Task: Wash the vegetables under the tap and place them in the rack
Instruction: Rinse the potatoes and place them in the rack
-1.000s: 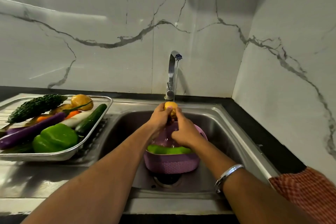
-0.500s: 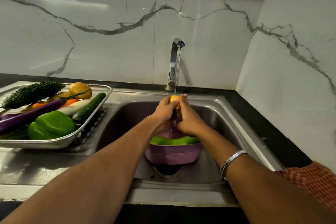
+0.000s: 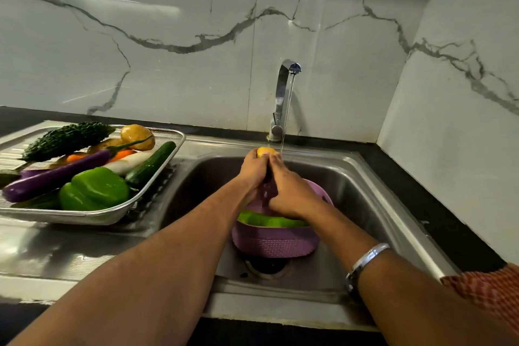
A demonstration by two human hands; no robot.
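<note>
Two hands are working one small yellow-orange vegetable (image 3: 265,152), likely a potato, right at the thin stream (image 3: 285,126) falling from the chrome tap (image 3: 283,93). The left hand (image 3: 254,170) is curling around it from below and from the left, fingers wrapped on it, while the right hand (image 3: 289,194) is pressing in from the other side, fingertips against it. Only the top of the vegetable is peeking out above the grip. Directly beneath the grip, a purple basket (image 3: 275,243) is sitting in the steel sink (image 3: 393,205), something green (image 3: 269,220) lying inside it. Off to the left of the hands, the steel mesh rack (image 3: 157,185) is holding a bell pepper (image 3: 94,189), eggplant (image 3: 56,178), cucumber (image 3: 150,164), bitter gourd (image 3: 67,137) and a potato (image 3: 137,136). This is looking like the rinsing step. Next, I would judge, the left hand is needing a firm hold on a wet, slippery piece to carry it left and set it down among the others.
</note>
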